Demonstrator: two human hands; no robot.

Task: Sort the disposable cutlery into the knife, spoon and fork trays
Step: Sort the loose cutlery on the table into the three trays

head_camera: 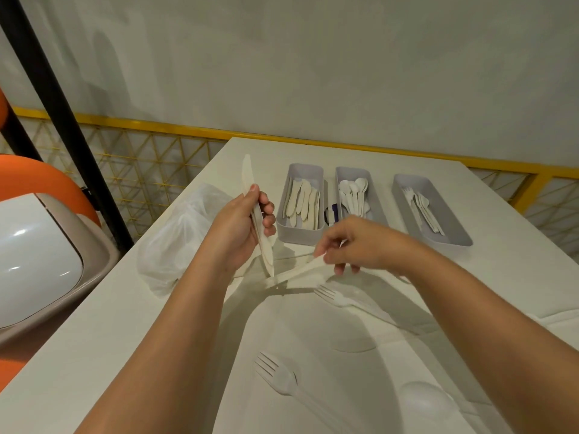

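The left hand [241,227] grips a few white knives [247,173], standing up left of the middle. The right hand [360,242] pinches another knife [300,270] lying on the table [125,324], just below the knife tray [296,238].

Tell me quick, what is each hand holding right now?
Left hand: grips a knife, blade up.
Right hand: pinches a pale cutlery piece; which kind cannot be told.

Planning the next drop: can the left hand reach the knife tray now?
Probably yes: the left hand, gripping knives, is just beside the knife tray, whose open top is uncovered; the right hand pinches another knife nearer the person.
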